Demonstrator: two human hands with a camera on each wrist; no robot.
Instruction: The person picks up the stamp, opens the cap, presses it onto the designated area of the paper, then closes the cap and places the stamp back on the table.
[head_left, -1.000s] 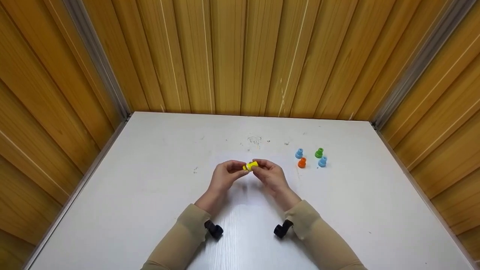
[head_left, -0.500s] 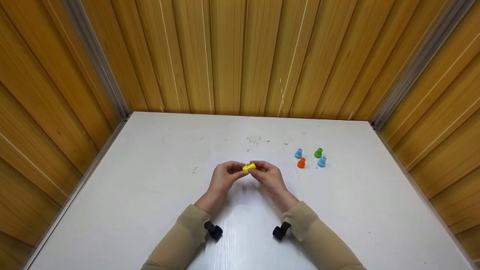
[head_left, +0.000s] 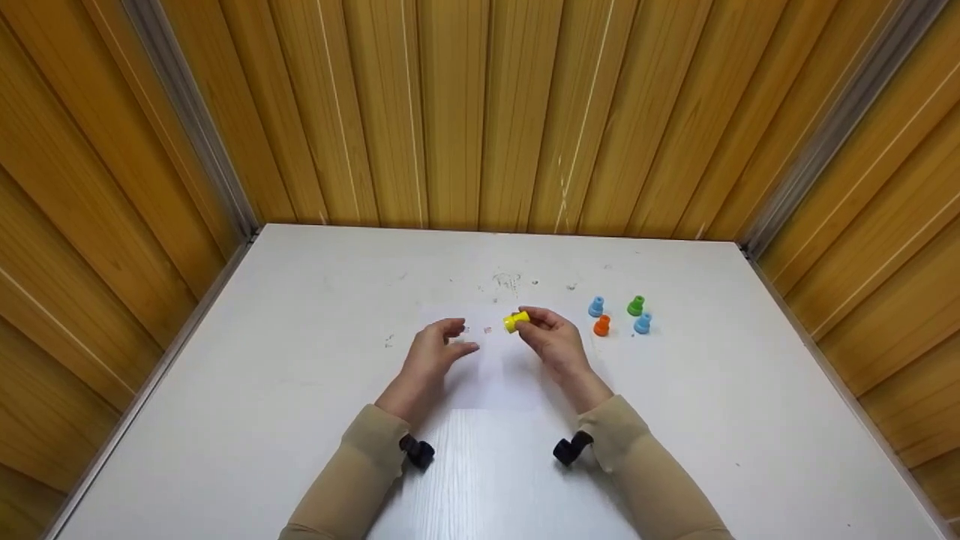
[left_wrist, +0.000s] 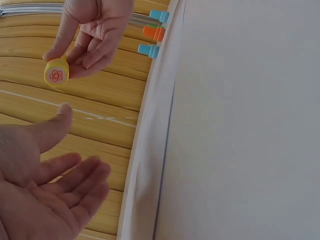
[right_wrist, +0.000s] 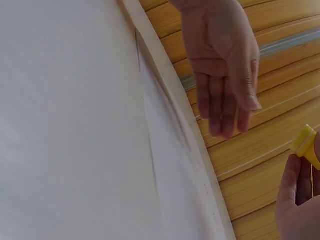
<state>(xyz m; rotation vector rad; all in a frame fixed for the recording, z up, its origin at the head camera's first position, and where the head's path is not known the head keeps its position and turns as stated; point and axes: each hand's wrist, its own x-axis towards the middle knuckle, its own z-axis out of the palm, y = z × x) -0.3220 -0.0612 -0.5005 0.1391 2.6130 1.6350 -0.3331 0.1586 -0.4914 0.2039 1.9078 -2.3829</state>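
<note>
My right hand (head_left: 556, 341) pinches a yellow toy stamp (head_left: 516, 322) between thumb and fingers, above a white sheet of paper (head_left: 495, 382). In the left wrist view, a red flower shows on the round end of the stamp (left_wrist: 56, 75). To the left, apart from the stamp, my left hand (head_left: 435, 349) holds nothing, its thumb and fingers spread from each other. Small reddish prints (head_left: 487, 330) show on the paper between the hands.
Right of the paper stand several more stamps on the white table (head_left: 300, 315): an orange one (head_left: 601, 325), a green one (head_left: 636, 305) and two light blue ones (head_left: 643, 323). Wood-patterned panels (head_left: 450, 112) close off the back and both sides.
Both hands were on the yellow stamp earlier. My left hand has let go and drawn left; my right hand has moved a little right with the stamp, uncovering prints on the paper.
</note>
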